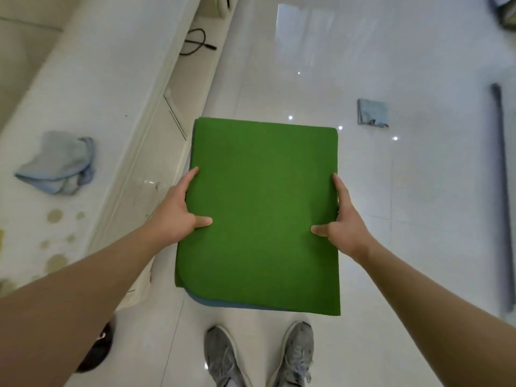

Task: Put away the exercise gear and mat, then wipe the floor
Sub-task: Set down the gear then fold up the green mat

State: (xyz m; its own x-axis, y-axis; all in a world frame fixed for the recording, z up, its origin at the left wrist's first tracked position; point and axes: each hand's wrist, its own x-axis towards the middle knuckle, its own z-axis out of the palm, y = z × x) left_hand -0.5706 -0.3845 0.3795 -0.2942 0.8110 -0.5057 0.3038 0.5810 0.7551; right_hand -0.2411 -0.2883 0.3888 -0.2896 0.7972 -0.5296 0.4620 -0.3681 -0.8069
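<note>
A folded green mat [259,213] with a blue underside is held flat in the air in front of me, above the white tiled floor. My left hand [178,210] grips its left edge, thumb on top and fingers underneath. My right hand [342,222] grips its right edge the same way. A black jump rope [196,43] lies on the lower shelf of the white cabinet at the upper left. A folded blue cloth [372,111] lies on the floor beyond the mat to the right.
A white cabinet top [83,93] runs along the left with a crumpled light blue cloth [60,163] on it. A grey pole [502,191] lies on the floor at the right. A dark round object [97,350] sits by my left arm. My grey shoes [259,356] stand below the mat.
</note>
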